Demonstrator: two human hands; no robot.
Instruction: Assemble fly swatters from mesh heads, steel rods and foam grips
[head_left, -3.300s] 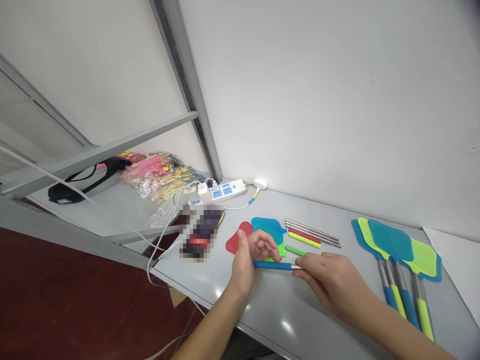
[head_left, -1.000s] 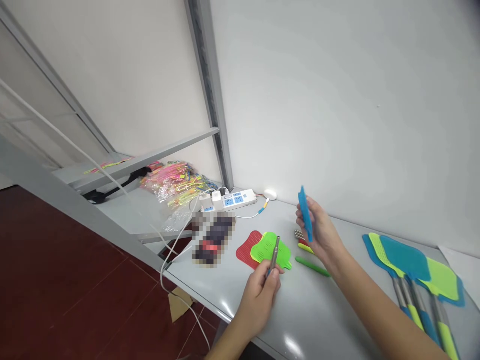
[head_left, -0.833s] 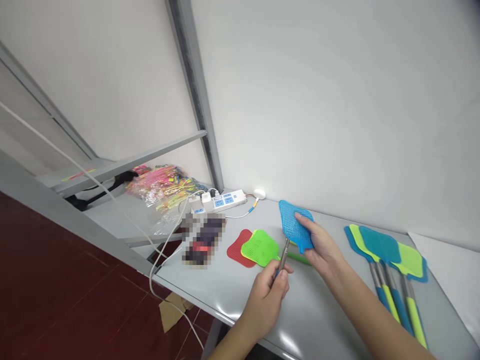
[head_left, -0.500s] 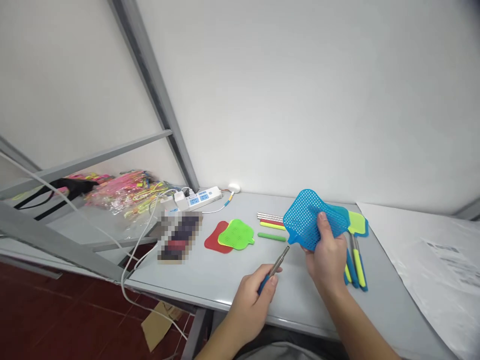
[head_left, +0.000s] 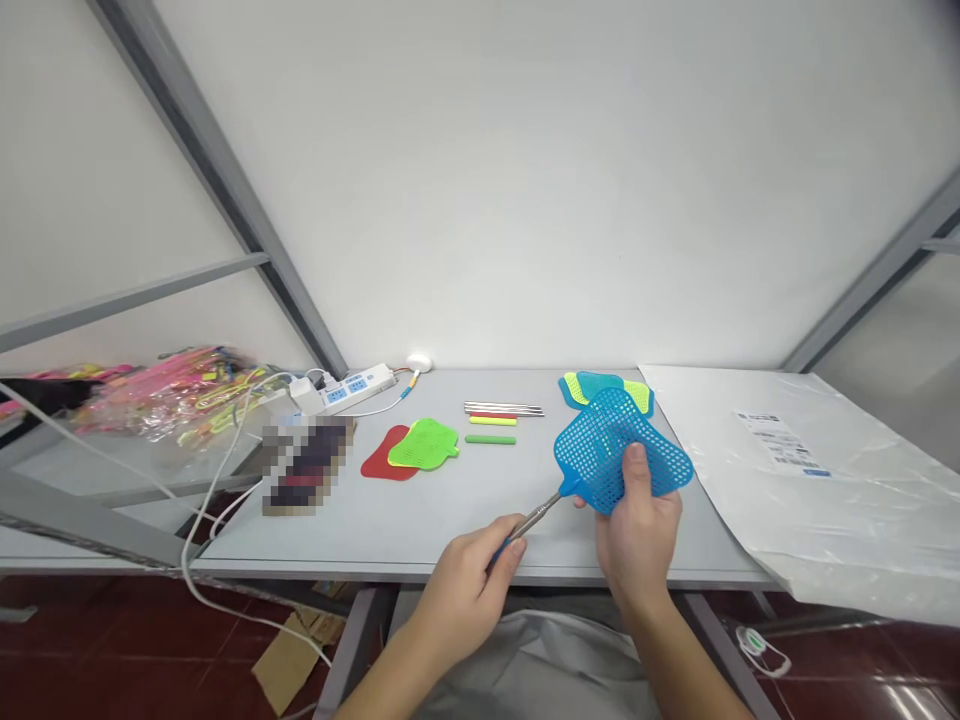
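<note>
Some clear bagging holds bright pieces; left grip clasps blue-handled rod, right grip blue paddle.

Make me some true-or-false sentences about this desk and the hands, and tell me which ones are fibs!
1. The red net pokes out from under the green net. True.
2. The left hand grips a blue handle. True.
3. The right hand holds the red net. False: it holds the blue net.
4. The green tube lies closer to the person than the yellow tube. True.
5. The power strip is right of the blue net. False: it is on the left.
</note>
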